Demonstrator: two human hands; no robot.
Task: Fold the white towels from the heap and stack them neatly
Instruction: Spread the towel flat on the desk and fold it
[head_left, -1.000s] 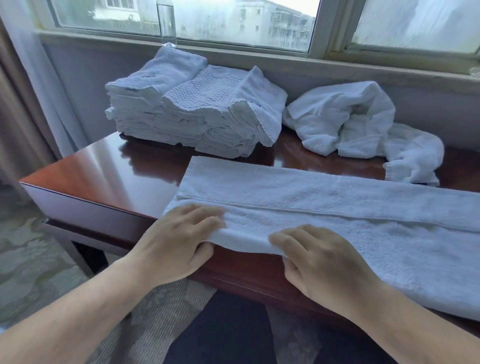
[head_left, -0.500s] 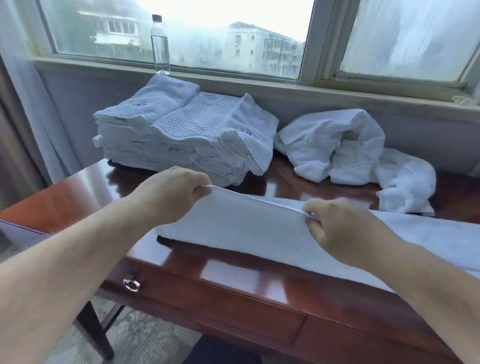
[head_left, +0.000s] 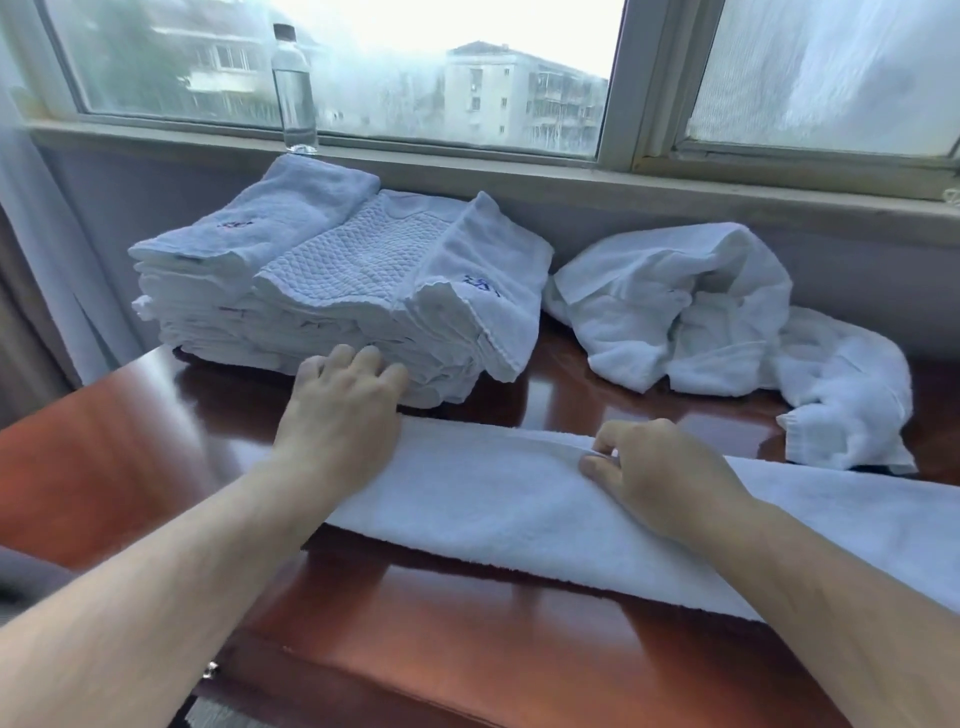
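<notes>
Grey daylight came through a wide window (head_left: 467, 78) behind a glossy reddish-brown wooden desk (head_left: 130, 441), with pale apartment blocks blurred beyond the glass. Near the desk's front edge lay a long white terry towel (head_left: 483, 499), folded lengthwise into a narrow band that ran from the middle of the desk out past the right side of the view. The left hand (head_left: 343, 410) lay flat on the band's left end, fingers straight and spread, reaching to the foot of a tall stack of folded white towels (head_left: 337, 291) at the desk's far left corner; whether the tips touched it could not be told. The right hand (head_left: 660, 478) sat further right on the band, thumb and forefinger pinching the far edge of its upper layer. Along the far edge to the right, a crumpled heap of white towels (head_left: 701, 312) lay against the wall, one end trailing down just beside the band. A clear plastic water bottle (head_left: 294, 93) stood upright on the grey window sill (head_left: 467, 166) behind the stack.
</notes>
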